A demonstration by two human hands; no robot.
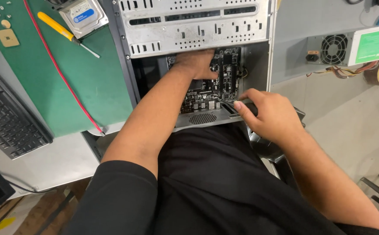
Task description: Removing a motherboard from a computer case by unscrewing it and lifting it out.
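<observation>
Hands work inside an open computer case (131, 69) lying in front of the person's lap. Left hand (197, 64) reaches deep under the perforated metal drive bay (194, 24), palm down on the dark motherboard (211, 89); its fingertips are hidden beneath the bay, so whether they are spread or pinching cannot be told. Right hand (270, 115) sits at the case's near edge, fingers curled tight around a dark tool handle (247, 106), thumb laid along it. Yellow-handled screwdriver (65, 32) and hard drive (83, 15) lie on a green mat (81, 82) to the left, red cable (63, 78) across it. Keyboard (4, 117) farther left; power supply (354, 45) well off right.
</observation>
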